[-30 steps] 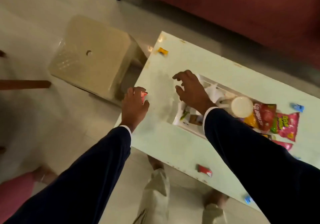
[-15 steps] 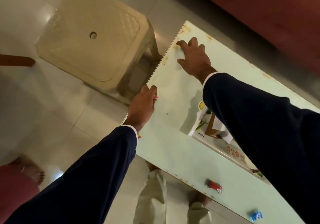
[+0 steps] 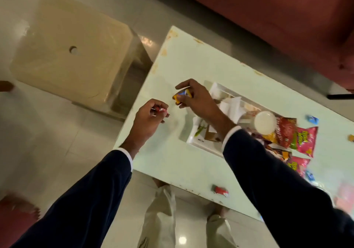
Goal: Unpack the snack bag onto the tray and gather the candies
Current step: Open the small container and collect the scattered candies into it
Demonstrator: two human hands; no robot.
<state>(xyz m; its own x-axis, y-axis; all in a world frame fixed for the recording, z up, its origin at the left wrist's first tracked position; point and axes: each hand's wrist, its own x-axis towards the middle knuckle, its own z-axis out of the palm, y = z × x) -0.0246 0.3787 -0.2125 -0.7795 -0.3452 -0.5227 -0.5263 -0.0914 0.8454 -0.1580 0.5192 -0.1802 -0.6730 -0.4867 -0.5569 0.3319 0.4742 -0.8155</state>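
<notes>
My right hand (image 3: 197,100) grips a yellow candy (image 3: 182,95) just left of the white tray (image 3: 203,146). My left hand (image 3: 148,118) pinches a red candy (image 3: 160,110) above the pale green table (image 3: 172,163), close to its left edge. The tray holds white paper, a small white bowl (image 3: 265,122) and red and pink snack packets (image 3: 304,139). Loose candies lie on the table: a red one (image 3: 221,190) near the front edge, a blue one (image 3: 312,119) and a yellow one (image 3: 351,137) at the right.
A beige plastic stool (image 3: 70,50) stands on the tiled floor left of the table. A dark red sofa (image 3: 277,18) runs behind it. My legs and feet (image 3: 159,219) show below the table's front edge. Another blue candy (image 3: 309,176) lies beside my right sleeve.
My right hand reached to the table's far left corner, took the yellow candy and came back beside the tray. My left hand lifted off the table with the red candy.
</notes>
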